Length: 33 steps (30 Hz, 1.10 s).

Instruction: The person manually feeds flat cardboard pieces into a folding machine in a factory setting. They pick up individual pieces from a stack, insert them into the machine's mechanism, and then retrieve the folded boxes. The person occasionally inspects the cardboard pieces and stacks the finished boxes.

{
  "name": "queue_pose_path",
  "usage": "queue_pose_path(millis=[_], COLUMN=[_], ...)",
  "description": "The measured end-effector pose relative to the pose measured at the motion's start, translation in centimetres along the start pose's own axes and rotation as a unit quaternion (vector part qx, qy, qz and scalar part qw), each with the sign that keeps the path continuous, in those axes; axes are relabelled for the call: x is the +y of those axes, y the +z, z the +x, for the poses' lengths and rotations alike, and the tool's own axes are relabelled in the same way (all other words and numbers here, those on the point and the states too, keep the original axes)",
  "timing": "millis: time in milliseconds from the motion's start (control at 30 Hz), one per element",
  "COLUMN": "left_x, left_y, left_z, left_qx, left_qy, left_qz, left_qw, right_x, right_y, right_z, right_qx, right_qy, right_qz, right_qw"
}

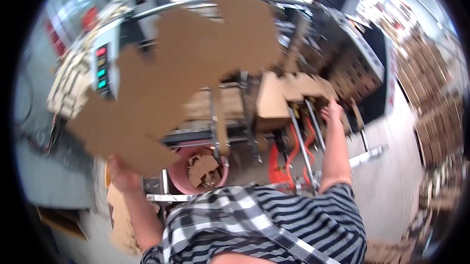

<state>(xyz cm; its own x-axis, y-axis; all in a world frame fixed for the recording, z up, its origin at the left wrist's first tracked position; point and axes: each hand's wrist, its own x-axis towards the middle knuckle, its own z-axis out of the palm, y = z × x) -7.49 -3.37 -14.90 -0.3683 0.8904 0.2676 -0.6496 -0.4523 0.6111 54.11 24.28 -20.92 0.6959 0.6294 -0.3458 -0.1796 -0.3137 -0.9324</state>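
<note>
A large brown die-cut cardboard sheet (196, 53) is raised on the left, slanting up across the machine. My left hand (123, 176) is closed on its lower left corner. On the machine's rods at the right lies a stack of cut cardboard blanks (276, 98) with notched edges. My right hand (333, 111) is at the right edge of that stack, index finger stretched out and the other fingers partly bent. It seems to hold nothing, though motion blurs the fingertips. The raised sheet hides part of the machine behind it.
A pink bucket (223, 173) of cardboard scraps stands below the machine. Orange-red hoses (294, 149) hang among metal rods (302, 141). A button panel (102, 66) stands at left. Cardboard stacks (440, 127) line the right side; a perforated metal housing (355, 63) stands behind my right hand.
</note>
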Motion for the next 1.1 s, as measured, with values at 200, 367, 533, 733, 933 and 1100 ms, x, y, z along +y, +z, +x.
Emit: queue_pose_path(millis=[200,367,533,733,933,1100], left_x=[0.8,3.2,3.8,3.5,3.7,3.4], left_y=[0.9,-0.1,1.0,1.3,1.3,1.6], left_z=[1.8,1.2,1.7,1.6,1.7,2.4], left_qx=[-0.061,-0.091,-0.112,-0.083,-0.099,-0.090], left_qy=[-0.024,0.003,-0.005,-0.010,-0.010,-0.002], left_qz=[-0.025,-0.044,-0.042,-0.028,-0.013,-0.010], left_qw=[0.997,0.995,0.993,0.996,0.995,0.996], right_x=[2.2,-1.3,1.5,1.3,2.5,2.1], right_y=[-0.8,2.4,0.8,2.2,2.9,2.9], right_z=[8.1,7.0,13.5,11.6,16.7,13.6], right_qx=[0.016,-0.013,-0.076,-0.008,-0.074,-0.029], right_qy=[0.148,0.149,0.149,0.194,0.140,0.198], right_qz=[0.093,0.141,0.086,0.126,0.209,0.210], right_qw=[0.984,0.979,0.982,0.973,0.965,0.957])
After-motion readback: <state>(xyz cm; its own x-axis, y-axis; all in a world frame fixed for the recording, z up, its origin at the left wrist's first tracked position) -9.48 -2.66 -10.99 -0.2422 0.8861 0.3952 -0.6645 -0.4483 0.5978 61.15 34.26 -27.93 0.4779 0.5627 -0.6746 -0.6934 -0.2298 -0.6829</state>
